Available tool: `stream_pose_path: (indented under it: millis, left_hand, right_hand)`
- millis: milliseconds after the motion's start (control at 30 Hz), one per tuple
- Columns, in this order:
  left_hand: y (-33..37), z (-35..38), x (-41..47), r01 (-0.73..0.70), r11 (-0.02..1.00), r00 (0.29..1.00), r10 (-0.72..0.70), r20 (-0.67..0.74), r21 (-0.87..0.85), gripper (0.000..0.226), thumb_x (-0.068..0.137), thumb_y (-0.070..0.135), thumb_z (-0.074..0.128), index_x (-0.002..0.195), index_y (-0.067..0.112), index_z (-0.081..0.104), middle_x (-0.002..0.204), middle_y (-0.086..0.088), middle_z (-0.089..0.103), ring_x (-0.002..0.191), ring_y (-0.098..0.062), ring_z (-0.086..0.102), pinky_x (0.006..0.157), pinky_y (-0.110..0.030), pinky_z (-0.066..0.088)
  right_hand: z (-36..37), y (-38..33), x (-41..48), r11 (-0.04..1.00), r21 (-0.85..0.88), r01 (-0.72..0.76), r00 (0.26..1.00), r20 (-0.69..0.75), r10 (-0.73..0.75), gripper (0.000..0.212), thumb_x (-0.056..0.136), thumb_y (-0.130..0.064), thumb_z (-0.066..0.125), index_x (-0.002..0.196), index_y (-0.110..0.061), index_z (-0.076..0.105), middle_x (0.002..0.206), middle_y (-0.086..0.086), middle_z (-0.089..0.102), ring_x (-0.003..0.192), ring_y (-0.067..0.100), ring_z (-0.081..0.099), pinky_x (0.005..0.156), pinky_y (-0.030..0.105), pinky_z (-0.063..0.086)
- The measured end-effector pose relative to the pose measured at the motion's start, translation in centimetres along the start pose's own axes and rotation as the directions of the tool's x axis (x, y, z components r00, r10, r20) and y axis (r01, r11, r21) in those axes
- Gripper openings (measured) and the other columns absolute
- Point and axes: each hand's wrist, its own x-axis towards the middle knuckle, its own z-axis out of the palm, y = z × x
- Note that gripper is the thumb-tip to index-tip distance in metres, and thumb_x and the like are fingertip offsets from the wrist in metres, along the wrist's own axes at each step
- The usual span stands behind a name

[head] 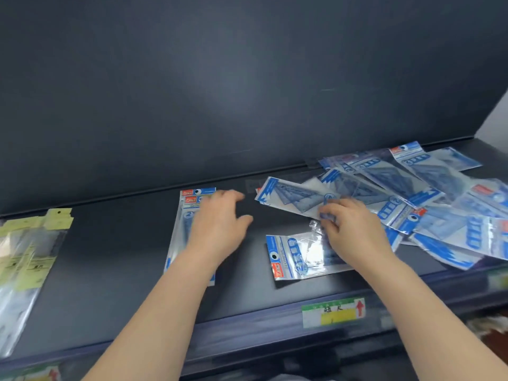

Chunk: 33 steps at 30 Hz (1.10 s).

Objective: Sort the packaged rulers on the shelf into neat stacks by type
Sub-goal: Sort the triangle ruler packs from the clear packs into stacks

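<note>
A blue-and-white ruler packet (298,257) is lying flat near the front of the dark shelf (115,276), and the right hand (351,232) is reaching over its right end, palm down, fingers (328,215) curled and pinching crinkled clear plastic at the packet's upper corner. The left hand (220,224) is hovering palm down with fingers spread wide and gripping nothing, covering the right side of a neat blue stack (187,229) standing lengthwise on the shelf. A loose pile of blue packets (412,193) is sprawling to the right, one triangular packet (291,196) jutting out just beyond the right fingertips. Yellow-green packets (30,251) are lying at the far left, well apart. A price label (334,312) is sitting on the shelf's front edge.
</note>
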Motion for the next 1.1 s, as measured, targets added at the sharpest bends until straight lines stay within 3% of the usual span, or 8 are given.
stream_pose_path:
  millis: [200,467,567,667,833,967,1033,1100]
  left_hand:
    - [6.3,5.1,2.7,-0.396,0.917,0.894,0.373,0.247,0.049,0.047,0.100,0.024,0.044,0.145,0.039,0.042,0.154,0.006,0.038,0.142,-0.021,0.028,0.113,-0.047,0.029]
    - [8.0,3.3,2.4,-0.265,0.866,0.953,0.167,0.254,0.424,0.026,0.094,0.035,0.050,0.118,0.033,0.059,0.124,0.000,0.057,0.114,-0.026,0.053,0.092,-0.041,0.038]
    - [7.8,2.9,3.6,-0.168,0.940,0.939,0.061,0.338,0.297,0.052,0.086,0.038,0.061,0.136,0.031,0.049,0.144,0.002,0.048,0.129,-0.025,0.044,0.110,-0.052,0.028]
    - [8.3,2.9,4.6,-0.115,0.933,0.904,-0.043,0.425,0.341,0.069,0.083,0.044,0.067,0.144,0.028,0.041,0.147,-0.001,0.043,0.133,-0.027,0.041,0.112,-0.056,0.026]
    - [8.5,2.6,4.9,-0.047,0.936,0.929,-0.087,0.359,0.349,0.066,0.066,0.050,0.079,0.124,0.030,0.055,0.118,-0.001,0.054,0.109,-0.023,0.053,0.092,-0.044,0.044]
    - [8.2,2.1,4.6,0.021,0.967,0.962,-0.089,0.258,0.255,0.033,0.068,0.045,0.079,0.080,0.023,0.057,0.086,0.001,0.058,0.082,-0.021,0.055,0.067,-0.032,0.041]
    - [7.6,1.9,4.1,0.100,0.994,0.992,-0.103,0.074,0.036,0.034,0.080,0.036,0.072,0.070,0.018,0.045,0.072,0.001,0.053,0.075,-0.028,0.054,0.058,-0.033,0.030]
    - [7.0,1.1,3.2,0.118,0.965,0.952,-0.177,-0.250,-0.233,0.030,0.089,0.029,0.065,0.074,0.015,0.043,0.069,0.001,0.049,0.072,-0.027,0.049,0.060,-0.033,0.027]
  right_hand:
    - [-0.7,3.8,-0.7,0.983,-0.075,0.166,0.986,0.015,-0.166,0.021,0.083,-0.018,0.071,0.104,-0.019,0.073,0.114,0.002,0.069,0.117,0.027,0.059,0.072,0.042,0.053]
    - [-2.1,8.8,-0.2,0.990,-0.080,0.116,0.990,-0.074,-0.122,0.021,0.088,-0.024,0.058,0.102,-0.019,0.073,0.111,0.006,0.069,0.101,0.031,0.063,0.075,0.041,0.051]
    - [-1.6,8.9,-0.2,0.990,-0.063,0.124,0.989,-0.077,-0.129,0.036,0.091,-0.033,0.040,0.104,-0.019,0.070,0.115,0.005,0.067,0.108,0.031,0.061,0.080,0.042,0.050]
    - [-1.3,9.1,-0.4,0.989,-0.060,0.137,0.988,-0.068,-0.141,0.035,0.092,-0.033,0.040,0.105,-0.019,0.069,0.117,0.006,0.066,0.110,0.032,0.060,0.080,0.043,0.049]
    - [-1.5,9.0,-0.4,0.981,0.007,0.194,0.974,-0.124,-0.191,0.026,0.091,-0.026,0.048,0.100,-0.017,0.070,0.113,0.008,0.066,0.109,0.033,0.061,0.080,0.043,0.049]
    - [-1.7,8.9,-0.5,0.963,0.084,0.255,0.959,-0.149,-0.241,0.014,0.082,-0.008,0.071,0.093,-0.016,0.072,0.111,0.010,0.068,0.110,0.033,0.062,0.081,0.045,0.051]
    - [-2.0,8.9,-0.5,0.948,0.136,0.287,0.954,-0.135,-0.269,0.017,0.079,-0.005,0.073,0.093,-0.015,0.073,0.110,0.009,0.069,0.111,0.032,0.063,0.083,0.048,0.053]
    - [-2.5,8.3,-0.5,0.926,0.179,0.332,0.943,-0.103,-0.318,0.019,0.076,-0.004,0.076,0.091,-0.017,0.075,0.106,0.004,0.072,0.111,0.029,0.064,0.084,0.047,0.053]
